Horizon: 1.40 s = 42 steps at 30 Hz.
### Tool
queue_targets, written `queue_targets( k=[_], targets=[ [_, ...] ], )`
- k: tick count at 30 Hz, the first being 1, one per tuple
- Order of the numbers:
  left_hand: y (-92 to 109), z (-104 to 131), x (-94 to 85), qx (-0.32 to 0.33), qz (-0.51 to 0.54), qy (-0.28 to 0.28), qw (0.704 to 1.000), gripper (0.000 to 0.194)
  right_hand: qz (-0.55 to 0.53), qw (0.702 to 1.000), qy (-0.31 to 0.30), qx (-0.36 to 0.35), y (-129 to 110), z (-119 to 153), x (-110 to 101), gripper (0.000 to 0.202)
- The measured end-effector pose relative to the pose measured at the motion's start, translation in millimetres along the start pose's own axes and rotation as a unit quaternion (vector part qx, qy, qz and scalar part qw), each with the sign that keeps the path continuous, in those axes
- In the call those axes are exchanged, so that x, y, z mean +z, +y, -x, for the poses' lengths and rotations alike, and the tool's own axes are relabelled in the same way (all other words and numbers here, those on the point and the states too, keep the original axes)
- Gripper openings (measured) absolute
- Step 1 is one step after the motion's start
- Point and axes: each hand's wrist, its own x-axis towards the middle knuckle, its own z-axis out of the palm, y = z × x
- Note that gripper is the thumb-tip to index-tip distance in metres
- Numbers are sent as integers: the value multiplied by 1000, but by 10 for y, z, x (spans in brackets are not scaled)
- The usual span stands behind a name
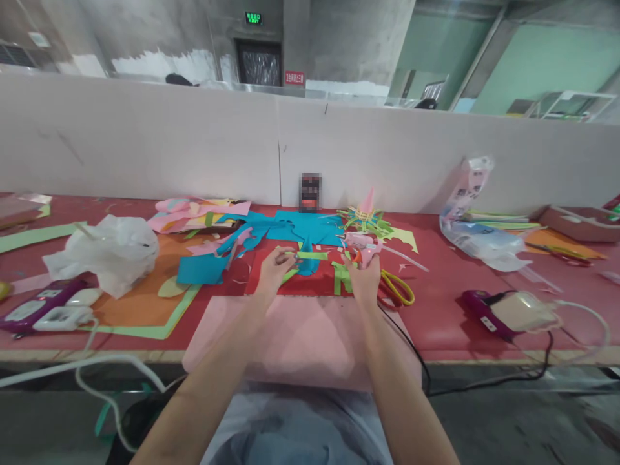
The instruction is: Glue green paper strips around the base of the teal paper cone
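My left hand (277, 268) is closed in a pinch on one end of a narrow green paper strip (314, 256), which lies sideways over a blue paper cutout (307, 266). My right hand (364, 276) is wrapped round the handle of a pink glue gun (361, 241). The gun's nozzle points left, toward the strip but apart from it, and a clear glue stick (405, 254) sticks out behind. Between the hands, short green strips (341, 278) lie on a red sheet (317, 284). Yellow-handled scissors (398, 288) rest beside my right hand.
A pink paper piece with a cone (367, 201) stands behind the gun. Blue paper (310, 226) and pink scraps (198, 213) lie at the back. A white plastic bag (109, 248) and power strip (43, 307) are left; another power strip (489, 316), with cables, is right.
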Motion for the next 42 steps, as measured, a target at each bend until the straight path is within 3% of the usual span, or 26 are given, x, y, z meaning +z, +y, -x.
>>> queue_targets(
  k=[4,9,11,22,27,36,42],
  targets=[
    [-52,-41,-20,-28,33,-5,999,47,-63,997,-34,0,-55,72,19,40],
    [-95,-50,2,-27,13,-31,999,50,-163,971,-170,48,-137,130,27,37],
    [-115,-48,8,-21,-5,-43,999,50,-181,962,-196,63,-156,132,41,36],
    [-98,4,31,-26,-46,-81,995,40,-184,963,-192,33,-147,116,70,36],
    [-100,20,36,-32,-66,-65,995,31,-201,957,-205,29,-119,119,111,35],
    [-82,32,17,69,-156,-31,985,17,-182,965,-187,2,-40,113,180,36],
    [-65,50,32,73,-131,-29,988,19,-183,963,-197,-12,-29,131,189,41]
  ],
)
